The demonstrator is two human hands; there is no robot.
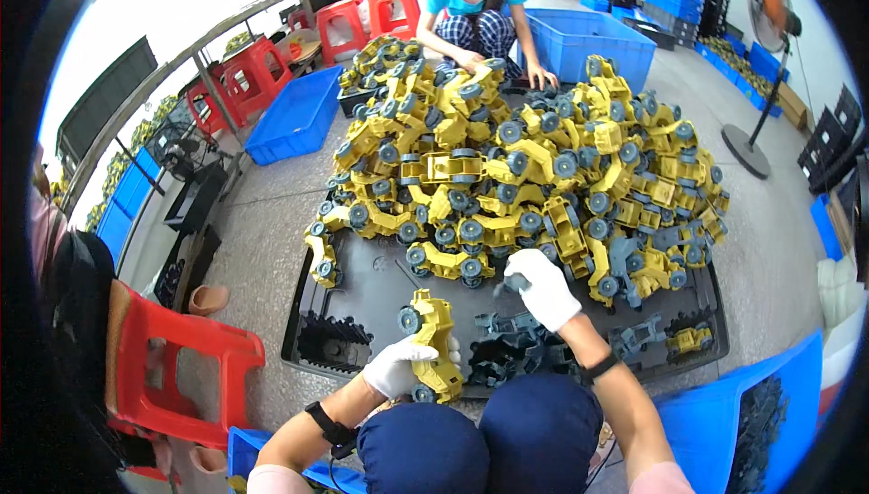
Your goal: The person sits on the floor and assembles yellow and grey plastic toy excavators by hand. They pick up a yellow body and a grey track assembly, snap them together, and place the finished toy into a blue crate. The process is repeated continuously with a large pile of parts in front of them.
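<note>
My left hand, in a white glove, is closed around a yellow toy truck body with grey wheels, tilted upright just above my knees. My right hand, gloved too, reaches over the black tray with its fingers pinched on a small dark grey part; its exact shape is mostly hidden. Beyond both hands rises a big heap of yellow toy trucks with grey wheels. Dark grey toy parts lie loose in the tray between my hands.
A co-worker crouches behind the heap with hands on it. Blue crates stand left, behind the heap and at lower right. A red stool is at my left; a standing fan is far right.
</note>
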